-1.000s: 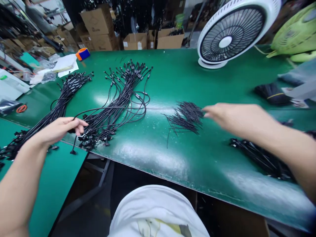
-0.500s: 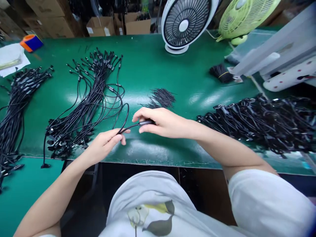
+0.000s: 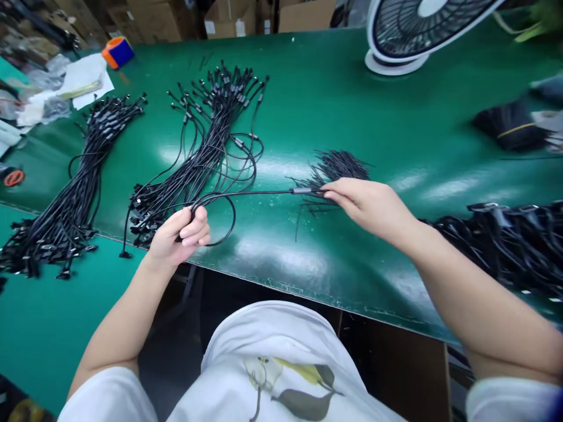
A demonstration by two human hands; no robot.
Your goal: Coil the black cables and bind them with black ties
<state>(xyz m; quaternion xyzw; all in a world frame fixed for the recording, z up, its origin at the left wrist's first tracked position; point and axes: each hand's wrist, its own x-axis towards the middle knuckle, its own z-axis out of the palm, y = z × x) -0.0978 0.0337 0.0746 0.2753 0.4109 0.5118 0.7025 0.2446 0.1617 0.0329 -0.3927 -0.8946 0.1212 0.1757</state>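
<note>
Centrally, both left hand [image 3: 181, 234] and right hand [image 3: 367, 205] grip one black cable [image 3: 259, 192], passing before the thin strands [image 3: 341, 166]; upper right, a fan [image 3: 422, 29].

The glossy green desk [image 3: 316, 111] lies open between the bundle of black cables with grey sleeves [image 3: 215, 129] and the white round fan [image 3: 393, 61]; below, a heap of thin black ties [image 3: 341, 165] and a taut black cable [image 3: 264, 192] block passage.
</note>
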